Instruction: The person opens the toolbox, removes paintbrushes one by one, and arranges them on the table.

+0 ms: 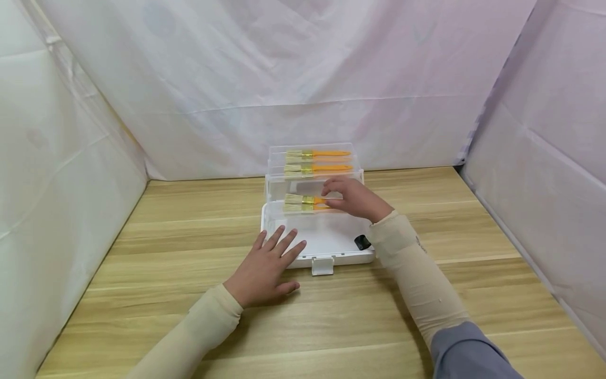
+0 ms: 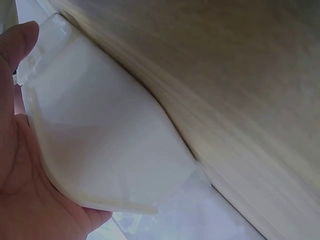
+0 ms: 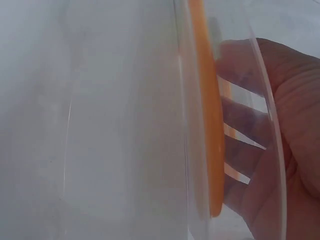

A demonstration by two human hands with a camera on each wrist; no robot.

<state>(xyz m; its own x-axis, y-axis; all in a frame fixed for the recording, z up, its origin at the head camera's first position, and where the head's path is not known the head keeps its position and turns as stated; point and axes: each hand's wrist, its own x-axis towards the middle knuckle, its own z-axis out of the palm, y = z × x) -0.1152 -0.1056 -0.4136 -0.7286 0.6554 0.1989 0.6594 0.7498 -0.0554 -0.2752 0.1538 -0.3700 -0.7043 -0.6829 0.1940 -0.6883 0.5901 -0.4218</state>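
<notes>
A white box point(image 1: 331, 231) stands with its stepped clear trays raised at the back. Two paintbrushes with orange handles lie in the upper tray, among them one brush point(image 1: 331, 167). In the lower tray lies another paintbrush point(image 1: 303, 200). My right hand point(image 1: 357, 200) is over that tray, its fingers bent and spread beside the brush's orange handle point(image 3: 212, 135). A gap shows between thumb and fingers; contact with the handle is unclear. My left hand point(image 1: 265, 266) lies with straight, spread fingers on the box's front left corner, also against its white wall point(image 2: 110, 120).
A small black object point(image 1: 362, 242) sits at the right inside the box. The box's front latch point(image 1: 322, 266) hangs down. The wooden table point(image 1: 189, 221) is bordered by white cloth point(image 1: 303, 63) at the back and both sides.
</notes>
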